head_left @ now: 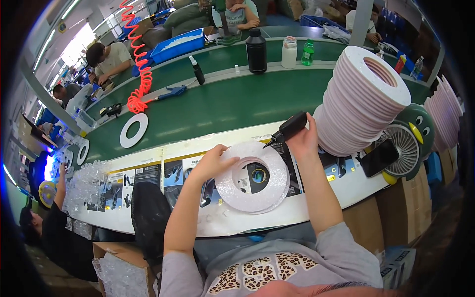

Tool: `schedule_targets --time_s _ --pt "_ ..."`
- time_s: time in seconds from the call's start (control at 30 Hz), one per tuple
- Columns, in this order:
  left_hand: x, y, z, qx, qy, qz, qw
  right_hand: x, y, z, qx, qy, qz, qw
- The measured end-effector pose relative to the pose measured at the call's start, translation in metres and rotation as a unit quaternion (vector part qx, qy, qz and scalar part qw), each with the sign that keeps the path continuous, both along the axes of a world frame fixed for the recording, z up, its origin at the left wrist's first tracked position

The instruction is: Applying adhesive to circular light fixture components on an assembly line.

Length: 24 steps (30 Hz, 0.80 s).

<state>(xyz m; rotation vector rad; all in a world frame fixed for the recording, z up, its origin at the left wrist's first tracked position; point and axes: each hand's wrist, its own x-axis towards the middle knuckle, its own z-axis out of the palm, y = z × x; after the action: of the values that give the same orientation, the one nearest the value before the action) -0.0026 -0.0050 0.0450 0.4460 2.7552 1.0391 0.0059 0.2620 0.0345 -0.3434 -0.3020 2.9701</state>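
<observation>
A white ring-shaped disc (pixel 267 194), apparently with another under it, lies before me on the printed board of the bench. My left hand (pixel 213 166) rests on its upper left rim, thumb on top and fingers bent round the edge. In my right hand (pixel 303 141) is a small black squeeze bottle (pixel 293 125), tilted so its thin nozzle points down and left at the ring's upper right edge. Whether the tip touches the ring I cannot tell. Close by on the right rises a tall, leaning stack of similar white rings (pixel 356 104).
A black phone (pixel 380 158) and a green fan (pixel 403 143) stand right of the stack. On the green belt (pixel 217 106) lie a single ring (pixel 133 130) and a blue air gun (pixel 170 93) on a red coiled hose (pixel 141 74). Clear plastic pieces (pixel 86 185) heap up at left.
</observation>
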Motion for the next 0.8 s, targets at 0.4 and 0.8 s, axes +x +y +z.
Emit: schedule_targets --time_s 0.4,0.8 --pt "-0.043 -0.045 -0.021 0.211 -0.302 0.015 0.930 0.001 0.001 -0.001 0.018 -0.006 -0.008 1.000" --pt "-0.082 -0.083 -0.070 0.598 -0.184 0.220 0.749 0.002 0.000 -0.006 0.011 0.000 0.005 1.000"
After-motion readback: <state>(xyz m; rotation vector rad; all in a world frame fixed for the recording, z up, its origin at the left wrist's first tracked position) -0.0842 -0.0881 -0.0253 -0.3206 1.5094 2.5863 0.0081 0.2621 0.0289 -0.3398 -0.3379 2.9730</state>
